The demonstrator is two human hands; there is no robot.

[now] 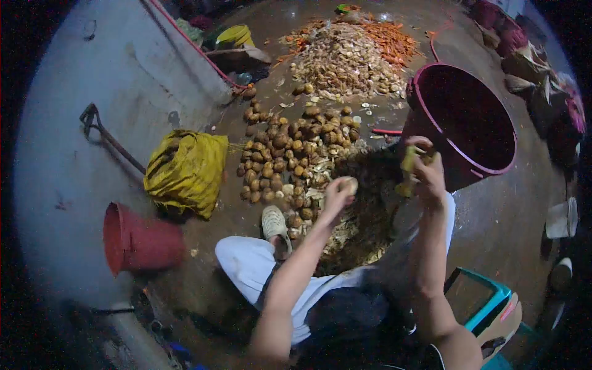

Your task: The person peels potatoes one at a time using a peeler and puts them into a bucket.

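My left hand [337, 198] is closed around a pale, round vegetable [350, 185], part of it showing past the fingers. Raised beside the large bucket, my right hand [428, 172] has its fingers curled round a yellowish object [407, 163]; blur hides its kind. Between my legs and under both hands lies a dark heap of peelings [361, 228]. Ahead and to the left, a spread of brown round root vegetables [271, 151] covers the floor, with pale peelings among them.
A large maroon bucket [425, 114] stands at right. Farther back lie pale cut pieces [345, 58] and orange carrots [391, 43]. At left are a yellow sack [188, 169], a red bucket [151, 243] and a long handle [114, 142] against the wall. Filled sacks [536, 74] line the right side.
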